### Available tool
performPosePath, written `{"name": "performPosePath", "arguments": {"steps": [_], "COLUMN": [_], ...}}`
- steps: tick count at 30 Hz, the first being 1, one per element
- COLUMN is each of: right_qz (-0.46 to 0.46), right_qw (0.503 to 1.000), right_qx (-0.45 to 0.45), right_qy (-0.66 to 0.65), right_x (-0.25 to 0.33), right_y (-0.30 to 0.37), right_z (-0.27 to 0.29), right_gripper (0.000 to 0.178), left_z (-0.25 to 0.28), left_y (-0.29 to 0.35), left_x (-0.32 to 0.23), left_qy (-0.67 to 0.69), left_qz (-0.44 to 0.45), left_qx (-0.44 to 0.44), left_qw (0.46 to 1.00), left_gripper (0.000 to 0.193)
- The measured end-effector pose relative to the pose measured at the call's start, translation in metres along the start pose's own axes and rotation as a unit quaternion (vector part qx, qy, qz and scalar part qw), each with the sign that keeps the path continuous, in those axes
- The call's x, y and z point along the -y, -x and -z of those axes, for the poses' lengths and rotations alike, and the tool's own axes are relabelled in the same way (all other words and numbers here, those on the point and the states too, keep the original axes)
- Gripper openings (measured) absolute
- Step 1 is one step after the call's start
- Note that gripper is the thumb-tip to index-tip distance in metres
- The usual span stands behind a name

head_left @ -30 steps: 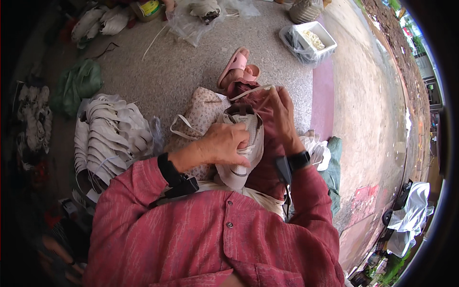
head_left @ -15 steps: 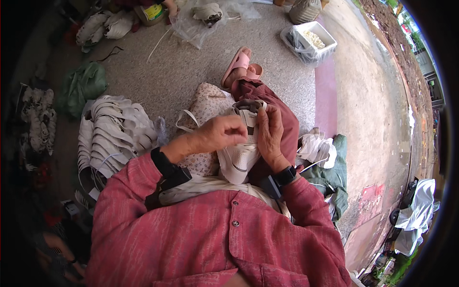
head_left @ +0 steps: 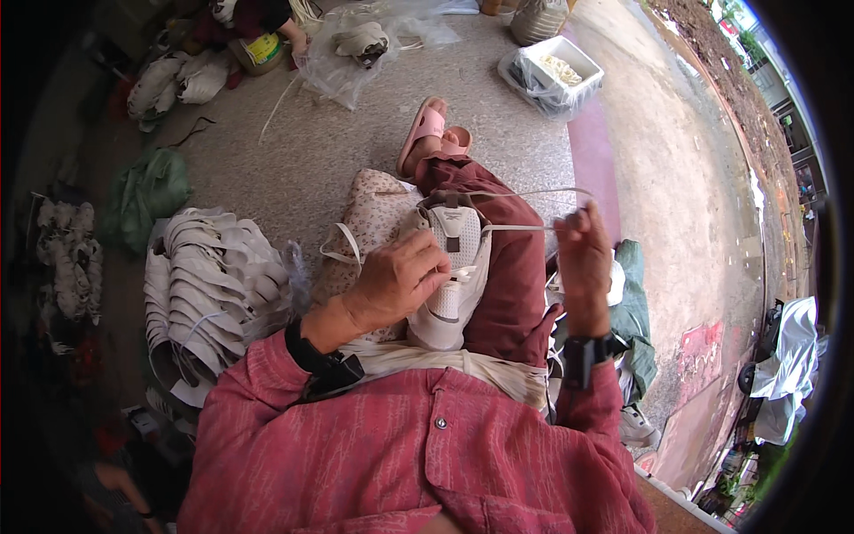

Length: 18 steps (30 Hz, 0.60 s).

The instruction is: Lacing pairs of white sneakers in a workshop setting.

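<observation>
A white-and-grey sneaker upper (head_left: 437,330) lies in my lap, its tongue facing up and its toe end toward me. My left hand (head_left: 400,280) is closed at the upper's left side, fingertips by the lacing, where a short bit of white lace sticks out. Out to the right, my right hand (head_left: 583,258) pinches a flat white shoelace (head_left: 525,228), stretched from the upper's right edge. The lace's loose part arcs back over my leg. Another white lace loop (head_left: 350,238) rests on the flowered cloth (head_left: 378,191) over my left leg.
Stacked white shoe uppers (head_left: 209,289) stand at my left, near a green sack (head_left: 153,196). Ahead are a white bin (head_left: 583,62) holding laces and a plastic sheet (head_left: 338,76) with an upper on it. Another person's hand (head_left: 296,43) shows there. Green cloth (head_left: 632,311) lies at right.
My right hand has moved from the upper out to the right, drawing the lace taut. My left hand has shifted slightly down and left. The whole view has shifted a little.
</observation>
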State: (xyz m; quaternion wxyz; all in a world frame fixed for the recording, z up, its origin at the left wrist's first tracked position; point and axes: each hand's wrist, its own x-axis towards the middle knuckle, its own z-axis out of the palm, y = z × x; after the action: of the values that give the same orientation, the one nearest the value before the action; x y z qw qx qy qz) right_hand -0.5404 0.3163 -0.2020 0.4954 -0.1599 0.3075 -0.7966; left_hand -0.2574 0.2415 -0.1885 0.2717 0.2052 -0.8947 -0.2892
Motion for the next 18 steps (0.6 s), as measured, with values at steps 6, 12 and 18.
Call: {"name": "performPosePath", "arguments": {"steps": [6, 12, 18], "right_qz": [0.081, 0.177, 0.239], "right_qw": [0.987, 0.98, 0.962], "right_qx": [0.012, 0.037, 0.128], "right_qy": [-0.139, -0.088, 0.022], "right_x": [0.077, 0.121, 0.173], "right_y": [0.025, 0.057, 0.087], "right_z": [0.058, 0.054, 0.033], "right_gripper": [0.014, 0.017, 0.015], "left_z": [0.006, 0.053, 0.133], "left_y": [0.005, 0.017, 0.084], "left_x": [-0.01, -0.027, 0.02], "left_qy": [0.01, 0.2, 0.594], "left_qz": [-0.004, 0.356, 0.225], "left_qx": [0.033, 0.248, 0.0], "left_qw": [0.999, 0.878, 0.772], "left_gripper": [0.017, 0.017, 0.023]}}
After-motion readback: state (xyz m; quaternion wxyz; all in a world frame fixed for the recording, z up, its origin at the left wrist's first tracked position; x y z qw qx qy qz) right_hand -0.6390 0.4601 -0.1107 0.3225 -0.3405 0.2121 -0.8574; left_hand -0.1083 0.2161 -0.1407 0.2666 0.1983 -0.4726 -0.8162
